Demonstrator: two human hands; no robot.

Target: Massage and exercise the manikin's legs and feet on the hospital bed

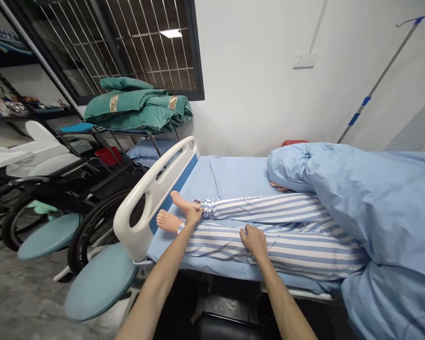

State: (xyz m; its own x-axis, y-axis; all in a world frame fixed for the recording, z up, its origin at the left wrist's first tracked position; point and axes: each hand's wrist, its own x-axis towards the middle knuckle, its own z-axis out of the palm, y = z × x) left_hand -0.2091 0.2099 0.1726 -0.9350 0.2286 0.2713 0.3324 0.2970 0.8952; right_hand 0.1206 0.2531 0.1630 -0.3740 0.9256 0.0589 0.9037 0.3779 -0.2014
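A manikin lies on a hospital bed, dressed in blue-and-white striped pyjama trousers (269, 241), with two bare feet (170, 212) towards the footboard. My left hand (194, 216) closes around the lower leg just above the farther foot, at the trouser cuff. Farther up the near leg, my right hand (254, 240) grips the striped cloth with curled fingers. A light blue blanket (382, 208) covers the manikin's upper body. The manikin's own hand (279, 187) barely shows at the blanket's edge.
A white plastic footboard (141, 222) stands at the bed's end, close to my left forearm. Beyond it are a black wheelchair (95, 226) with teal pads and a rack holding a folded green quilt (138, 106). A drip pole (375, 80) leans at the right.
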